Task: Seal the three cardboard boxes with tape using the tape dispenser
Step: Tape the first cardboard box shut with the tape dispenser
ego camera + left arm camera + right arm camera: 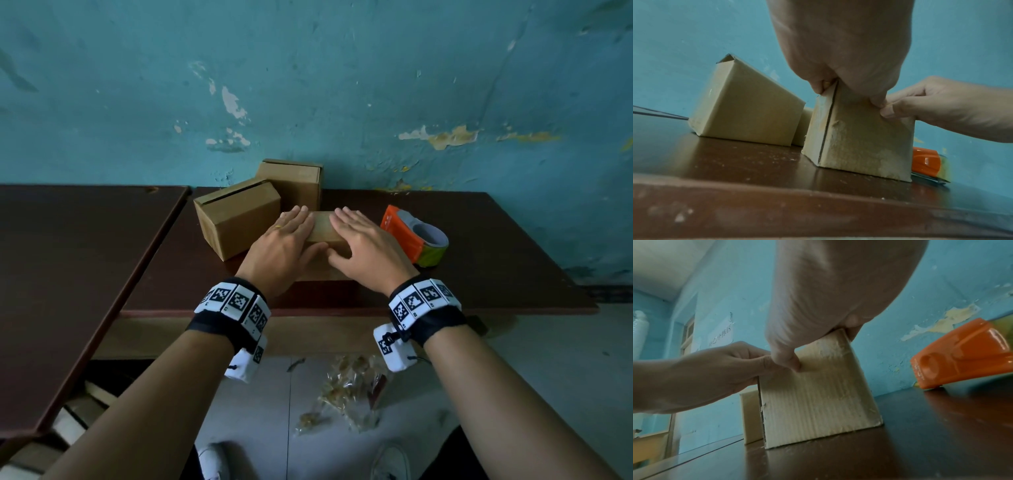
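Cardboard flaps of the nearest box (325,229) lay under my flat left hand (284,245) and right hand (363,245), grips wide, pressing them closed for the tape dispenser (412,236) waiting beside.

brown table (479,240) bears three boxes (236,219), tape dispenser (407,236).

Bare dark brown wooden table (496,260) lies to the right of and beyond the orange plastic tape dispenser (406,233), and along the near edge. Far left, two brown cardboard boxes (236,217) stand touching, crowding the small cardboard box (323,228). The peeling teal wall (342,85) closes the far side.
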Demonstrator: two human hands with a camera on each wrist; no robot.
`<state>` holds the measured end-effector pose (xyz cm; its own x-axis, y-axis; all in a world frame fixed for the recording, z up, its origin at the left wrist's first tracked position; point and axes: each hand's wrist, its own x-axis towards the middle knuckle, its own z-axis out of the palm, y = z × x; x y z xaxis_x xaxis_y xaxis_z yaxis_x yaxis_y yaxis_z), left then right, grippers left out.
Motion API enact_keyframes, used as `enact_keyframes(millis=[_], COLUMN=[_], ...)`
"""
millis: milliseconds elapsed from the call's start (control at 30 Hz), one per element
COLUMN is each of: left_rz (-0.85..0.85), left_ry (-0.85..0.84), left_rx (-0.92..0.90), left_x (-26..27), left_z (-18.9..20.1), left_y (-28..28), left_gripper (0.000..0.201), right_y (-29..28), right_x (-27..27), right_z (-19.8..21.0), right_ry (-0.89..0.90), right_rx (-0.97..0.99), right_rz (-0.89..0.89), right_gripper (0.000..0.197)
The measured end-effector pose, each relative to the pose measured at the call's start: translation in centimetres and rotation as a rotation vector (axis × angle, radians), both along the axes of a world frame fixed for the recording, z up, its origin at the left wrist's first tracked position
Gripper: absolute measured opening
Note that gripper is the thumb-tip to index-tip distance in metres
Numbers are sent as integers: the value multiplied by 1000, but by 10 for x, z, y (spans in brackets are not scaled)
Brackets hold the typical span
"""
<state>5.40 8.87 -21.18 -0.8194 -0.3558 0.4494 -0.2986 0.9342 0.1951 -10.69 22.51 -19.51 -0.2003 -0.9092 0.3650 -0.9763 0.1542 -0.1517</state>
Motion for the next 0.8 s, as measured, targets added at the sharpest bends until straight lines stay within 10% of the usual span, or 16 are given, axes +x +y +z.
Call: enact_keyframes(millis=[800], left_rz=[221], left_ry=[204], left_rx=[295], left_x=[6], left_z=[-5], left_y=[27], left_gripper=[69], right_y=[7], right_x=[8], right_z=[-27], right_ry=[-378], right_rx=[-386], right_rz=[-235], right_gripper=[85])
